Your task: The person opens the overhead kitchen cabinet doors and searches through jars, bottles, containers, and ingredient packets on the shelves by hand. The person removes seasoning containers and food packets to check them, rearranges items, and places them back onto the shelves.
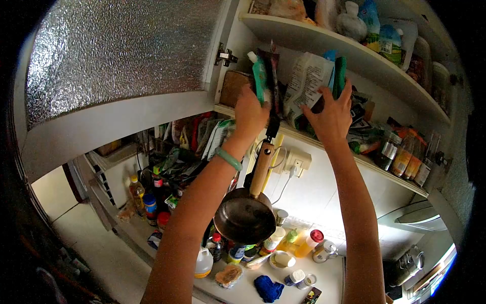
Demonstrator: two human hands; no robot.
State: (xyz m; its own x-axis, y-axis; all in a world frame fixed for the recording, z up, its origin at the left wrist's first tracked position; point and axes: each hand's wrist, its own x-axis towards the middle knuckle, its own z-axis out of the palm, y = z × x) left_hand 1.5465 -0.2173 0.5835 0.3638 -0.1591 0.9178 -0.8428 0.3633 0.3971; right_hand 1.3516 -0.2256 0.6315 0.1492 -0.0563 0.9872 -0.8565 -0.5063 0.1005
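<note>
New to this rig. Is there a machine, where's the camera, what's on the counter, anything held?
No machine: these are a person's own bare hands, seen by one camera worn on the head. The left hand is at a green capped pouch by the shelf; the right hand has its fingers spread at a white printed packet. Whether either grips isn't clear. A wooden-handled pan hangs lower down. The counter bears a blue cloth and a red-lidded container, among other things.

Head-worn view; faces open cupboard (316,33) close up; counter (329,276) below
</note>
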